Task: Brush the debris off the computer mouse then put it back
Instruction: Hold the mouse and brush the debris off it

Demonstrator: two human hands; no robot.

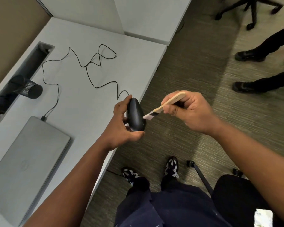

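Left hand holds the black oval computer mouse at the edge of the pale grey surface, while the right hand sets a wooden-handled brush against it.

The left fingers are curled around the mouse from behind, thumb under its near end, and hold it lifted off the surface, tilted on its side. The right fingers are pinched around the flat, light wooden handle, and the pale bristles touch the mouse's right side. The thin black cable of the mouse runs in loose loops across the surface to the closed grey laptop lying at the left. A black mesh cup lies on its side near the long cable slot in the surface. Below, the carpeted floor shows the person's patterned shoes.
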